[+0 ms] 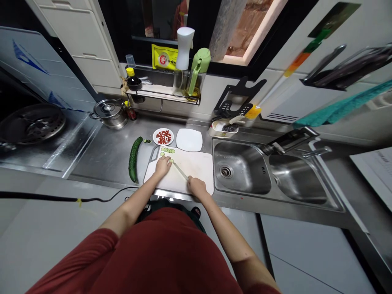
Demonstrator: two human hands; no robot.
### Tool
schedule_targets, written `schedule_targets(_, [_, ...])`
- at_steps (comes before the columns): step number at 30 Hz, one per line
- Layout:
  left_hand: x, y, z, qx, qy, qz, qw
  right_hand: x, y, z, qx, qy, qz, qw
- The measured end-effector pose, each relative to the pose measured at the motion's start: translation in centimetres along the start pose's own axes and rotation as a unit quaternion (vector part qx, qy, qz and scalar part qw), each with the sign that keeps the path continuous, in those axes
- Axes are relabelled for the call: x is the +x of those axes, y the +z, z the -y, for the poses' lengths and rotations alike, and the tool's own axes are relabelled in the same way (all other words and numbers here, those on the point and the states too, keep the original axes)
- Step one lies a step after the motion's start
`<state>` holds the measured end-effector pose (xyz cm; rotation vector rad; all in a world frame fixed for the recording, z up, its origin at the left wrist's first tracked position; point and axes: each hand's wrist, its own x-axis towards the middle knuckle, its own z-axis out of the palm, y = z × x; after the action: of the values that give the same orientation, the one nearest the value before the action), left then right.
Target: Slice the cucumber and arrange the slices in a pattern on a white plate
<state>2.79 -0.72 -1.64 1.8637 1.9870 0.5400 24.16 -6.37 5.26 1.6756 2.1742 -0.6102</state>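
R hand (197, 186) grips thin knife (180, 171); L hand (163, 166) curled, grip unclear; rnd pale cuke slices (168, 150) on smooth wht board (196, 165).

White cutting board (200, 165), pale green slices (168, 150), dark green cucumber (133, 160)

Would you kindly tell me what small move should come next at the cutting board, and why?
I'd suggest easing the left hand back slightly before any further cut: the knife, gripped by the right hand, seems to have its tip close to the left fingertips, near a pale green slice.
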Motion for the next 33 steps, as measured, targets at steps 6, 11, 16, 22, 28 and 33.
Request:
schedule_targets(6, [0.3, -0.6, -0.9, -0.006, -0.020, 0.016, 1.000, -0.3, 1.4, -1.1, 0.063, 0.050, -0.062, 0.995])
schedule_targets(11, [1.4, -0.8, -1.1, -0.045, -0.076, 0.027, 0.996, 0.2, 1.9, -1.9, 0.090, 0.070, -0.085, 0.990])
schedule_targets(16, [1.7, -0.2, -0.6, -0.122, -0.104, 0.021, 0.987, 0.6, 2.2, -2.3, 0.104, 0.088, -0.098, 0.986])
schedule_targets(22, [1.6, -0.7, 0.6, -0.183, -0.137, -0.011, 0.974, 0.7, 2.2, -2.3, 0.106, 0.103, -0.094, 0.985])
schedule_targets(28, [2.6, -2.0, 3.3, -0.175, -0.195, -0.065, 0.963, 0.8, 2.1, -2.1, 0.101, 0.114, -0.083, 0.985])
schedule_targets(33, [3.3, -2.3, 4.4, -0.147, -0.210, -0.075, 0.964, 0.7, 1.7, -2.0, 0.092, 0.119, -0.072, 0.986])
